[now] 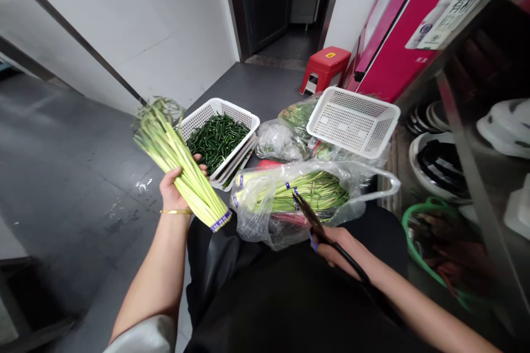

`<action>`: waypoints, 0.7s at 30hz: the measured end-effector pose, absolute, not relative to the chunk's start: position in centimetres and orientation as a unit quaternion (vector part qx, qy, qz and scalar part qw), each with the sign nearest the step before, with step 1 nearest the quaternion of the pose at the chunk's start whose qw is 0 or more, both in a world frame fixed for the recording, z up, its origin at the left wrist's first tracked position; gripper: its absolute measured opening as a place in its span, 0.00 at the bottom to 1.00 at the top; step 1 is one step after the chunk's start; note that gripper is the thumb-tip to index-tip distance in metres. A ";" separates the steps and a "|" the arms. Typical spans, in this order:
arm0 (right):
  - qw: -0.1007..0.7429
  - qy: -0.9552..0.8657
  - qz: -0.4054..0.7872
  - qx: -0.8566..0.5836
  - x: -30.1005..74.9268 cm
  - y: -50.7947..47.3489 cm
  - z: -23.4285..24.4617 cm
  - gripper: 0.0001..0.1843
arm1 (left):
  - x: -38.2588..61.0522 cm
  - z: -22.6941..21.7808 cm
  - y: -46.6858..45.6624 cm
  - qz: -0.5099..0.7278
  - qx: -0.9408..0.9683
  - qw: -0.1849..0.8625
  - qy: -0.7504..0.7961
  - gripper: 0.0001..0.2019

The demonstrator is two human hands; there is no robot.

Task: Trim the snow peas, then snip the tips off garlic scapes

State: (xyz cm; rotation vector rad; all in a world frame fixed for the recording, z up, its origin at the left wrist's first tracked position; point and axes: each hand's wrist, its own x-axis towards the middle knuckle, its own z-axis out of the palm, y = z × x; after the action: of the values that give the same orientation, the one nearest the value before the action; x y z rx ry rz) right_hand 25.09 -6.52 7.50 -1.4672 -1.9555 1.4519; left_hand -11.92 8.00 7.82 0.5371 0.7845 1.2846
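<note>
My left hand [176,187] is wrapped round a bunch of garlic scapes [182,162], lifted and tilted above the floor. A purple band [221,221] binds its pale lower end; the dried tips point away from me. My right hand [335,248] grips dark scissors [310,215], their blades over an open clear plastic bag [265,231] by my lap. A bit of purple tape [313,241] shows at my right fingers. Inside the bag lie more bunches of garlic scapes [318,190] with purple bands.
Green chillies [217,140] fill a white basket [239,112] stacked on others beyond my left hand. Another white basket [356,121] rests over bagged vegetables [281,140]. Farther off stands a red stool [327,66]. At right are a green basket [430,265] and a metal shelf [476,176].
</note>
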 end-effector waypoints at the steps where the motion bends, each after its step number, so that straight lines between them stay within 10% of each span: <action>1: 0.161 -0.683 0.504 -0.503 24.9 -6.2 8.0 0.06 | -10.6 7.7 6.9 0.556 0.239 0.721 0.339 0.24; 10: 0.099 -0.773 0.315 -0.542 24.2 -4.8 8.9 0.18 | -2.0 4.3 1.6 0.176 0.251 0.926 0.219 0.28; 21: 0.004 -0.763 0.272 -0.587 27.7 -6.5 10.2 0.23 | 1.3 6.5 0.9 0.194 0.339 0.858 0.333 0.16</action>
State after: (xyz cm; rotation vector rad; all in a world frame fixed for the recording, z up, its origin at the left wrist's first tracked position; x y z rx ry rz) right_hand 27.67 -6.46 10.18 -1.8376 -2.3896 0.8523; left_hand 1.34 0.89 6.49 0.7115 0.6999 0.4071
